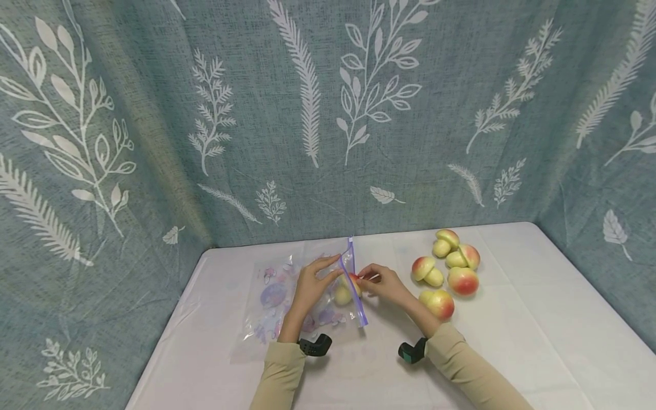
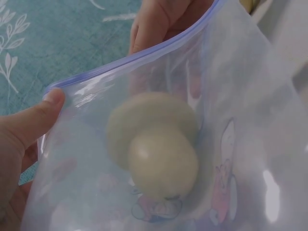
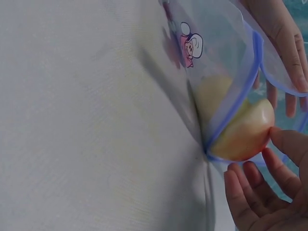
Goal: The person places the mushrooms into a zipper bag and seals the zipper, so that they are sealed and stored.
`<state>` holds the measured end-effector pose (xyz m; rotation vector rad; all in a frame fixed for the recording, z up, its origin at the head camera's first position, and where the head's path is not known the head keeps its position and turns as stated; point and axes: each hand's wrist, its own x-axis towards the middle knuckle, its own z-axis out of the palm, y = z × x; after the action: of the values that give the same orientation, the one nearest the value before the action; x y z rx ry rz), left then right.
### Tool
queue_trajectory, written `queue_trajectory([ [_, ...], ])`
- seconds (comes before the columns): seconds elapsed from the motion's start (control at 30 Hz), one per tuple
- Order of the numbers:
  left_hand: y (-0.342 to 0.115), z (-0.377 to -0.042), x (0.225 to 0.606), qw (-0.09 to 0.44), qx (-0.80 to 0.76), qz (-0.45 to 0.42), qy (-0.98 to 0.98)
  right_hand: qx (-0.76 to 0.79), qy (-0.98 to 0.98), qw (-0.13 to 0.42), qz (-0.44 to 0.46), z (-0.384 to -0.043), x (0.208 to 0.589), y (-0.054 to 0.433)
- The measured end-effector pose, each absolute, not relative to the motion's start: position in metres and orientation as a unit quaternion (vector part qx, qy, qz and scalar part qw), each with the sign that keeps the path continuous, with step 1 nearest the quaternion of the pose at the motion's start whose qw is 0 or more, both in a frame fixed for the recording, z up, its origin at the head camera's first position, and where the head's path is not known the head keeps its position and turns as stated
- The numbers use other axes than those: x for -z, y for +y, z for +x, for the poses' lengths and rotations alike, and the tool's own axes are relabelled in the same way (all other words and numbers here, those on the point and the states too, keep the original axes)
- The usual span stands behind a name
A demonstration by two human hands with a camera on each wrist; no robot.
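Note:
A clear zip bag with purple edging and printed cartoon figures lies on the table, its mouth facing right and parted. My left hand grips the bag's zip edge, the thumb pressing near the rim in the left wrist view. At the mouth, my right hand pinches the reddish cap of a yellow toy mushroom between thumb and fingertips. The mushroom's pale stem shows through the plastic, inside the bag, while part of its cap stands out past the zip edge.
To the right of my right hand lie several more red-and-yellow toy mushrooms, one of them nearest my forearm. A white cloth covers the table. Behind it hangs a blue-green curtain with white leaf patterns.

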<state>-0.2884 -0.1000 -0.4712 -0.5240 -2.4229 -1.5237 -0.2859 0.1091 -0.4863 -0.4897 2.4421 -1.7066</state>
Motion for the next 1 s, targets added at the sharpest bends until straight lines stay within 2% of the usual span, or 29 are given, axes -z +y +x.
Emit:
queue_trajectory([
  [0.23, -0.100, -0.288, 0.472, 0.119, 0.523, -0.179, -0.825, 0.574, 0.797, 0.071, -0.173, -0.269, 0.462, 0.106],
  [0.5, -0.099, -0.287, 0.471, 0.114, 0.528, -0.179, -0.822, 0.584, 0.788, 0.068, -0.183, -0.289, 0.496, 0.111],
  [0.87, -0.098, -0.286, 0.470, 0.117, 0.524, -0.178, -0.825, 0.588, 0.771, 0.089, -0.227, -0.275, 0.471, 0.111],
  [1.0, -0.098, -0.285, 0.471, 0.113, 0.524, -0.173, -0.826, 0.584, 0.772, 0.087, -0.236, -0.279, 0.479, 0.112],
])
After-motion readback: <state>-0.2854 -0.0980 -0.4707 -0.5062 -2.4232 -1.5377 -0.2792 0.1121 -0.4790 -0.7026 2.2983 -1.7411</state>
